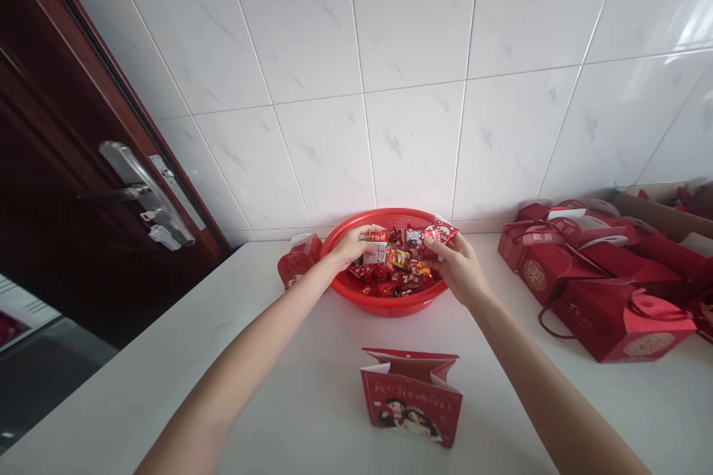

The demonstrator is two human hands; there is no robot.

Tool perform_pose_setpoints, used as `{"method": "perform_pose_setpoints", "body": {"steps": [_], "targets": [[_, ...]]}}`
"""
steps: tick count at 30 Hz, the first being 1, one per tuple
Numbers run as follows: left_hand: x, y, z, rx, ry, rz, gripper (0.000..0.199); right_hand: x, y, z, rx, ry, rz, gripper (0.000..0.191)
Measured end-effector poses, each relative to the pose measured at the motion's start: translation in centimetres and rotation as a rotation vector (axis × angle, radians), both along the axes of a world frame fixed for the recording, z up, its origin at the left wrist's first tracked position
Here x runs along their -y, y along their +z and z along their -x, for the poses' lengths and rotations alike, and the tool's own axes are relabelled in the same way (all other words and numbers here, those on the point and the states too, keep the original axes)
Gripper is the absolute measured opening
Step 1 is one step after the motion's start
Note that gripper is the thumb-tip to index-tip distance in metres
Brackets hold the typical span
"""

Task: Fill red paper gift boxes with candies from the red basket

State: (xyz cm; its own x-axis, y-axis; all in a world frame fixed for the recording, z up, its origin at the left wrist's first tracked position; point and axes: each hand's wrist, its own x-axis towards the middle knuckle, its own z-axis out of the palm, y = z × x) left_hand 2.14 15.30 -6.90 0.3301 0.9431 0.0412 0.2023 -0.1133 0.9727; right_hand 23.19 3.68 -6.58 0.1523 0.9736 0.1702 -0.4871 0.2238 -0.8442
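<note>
A red plastic basket (384,308) with a mesh wall holds many wrapped candies (398,260) in red, white and yellow. Over its left side, my left hand (353,246) is closed on a candy with a red wrapper (377,236); a whitish packet (374,254) shows by its fingers. At the right rim, my right hand (455,261) pinches a red-and-white candy packet (443,230) between thumb and fingers. Nearer to me, a red paper gift box (412,408) with a cartoon couple stands upright with its top open.
Several closed red gift boxes (618,319) with handles crowd the right side of the white table (256,371). Behind them is a cardboard carton (646,204). Another red box (298,263) touches the basket's left side. A tiled wall and a dark door (72,126) border the table.
</note>
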Motion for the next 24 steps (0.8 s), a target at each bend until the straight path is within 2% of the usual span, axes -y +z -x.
{"method": "perform_pose_setpoints", "body": {"steps": [7, 10, 17, 24], "targets": [[0.6, 0.3, 0.1, -0.073, -0.044, 0.001, 0.063, -0.1, -0.2, 0.0, -0.006, -0.010, -0.014, 0.043], [0.7, 0.2, 0.1, -0.125, -0.049, -0.029, 0.061, -0.1, -0.1, 0.0, -0.003, -0.006, -0.016, 0.042], [0.6, -0.9, 0.0, -0.412, -0.148, -0.037, 0.055, 0.0, 0.0, 0.1, 0.010, -0.018, -0.016, 0.044], [0.5, -0.7, -0.2, -0.538, -0.274, -0.194, 0.027, 0.0, -0.2, 0.0, 0.027, -0.016, -0.028, 0.043]]}}
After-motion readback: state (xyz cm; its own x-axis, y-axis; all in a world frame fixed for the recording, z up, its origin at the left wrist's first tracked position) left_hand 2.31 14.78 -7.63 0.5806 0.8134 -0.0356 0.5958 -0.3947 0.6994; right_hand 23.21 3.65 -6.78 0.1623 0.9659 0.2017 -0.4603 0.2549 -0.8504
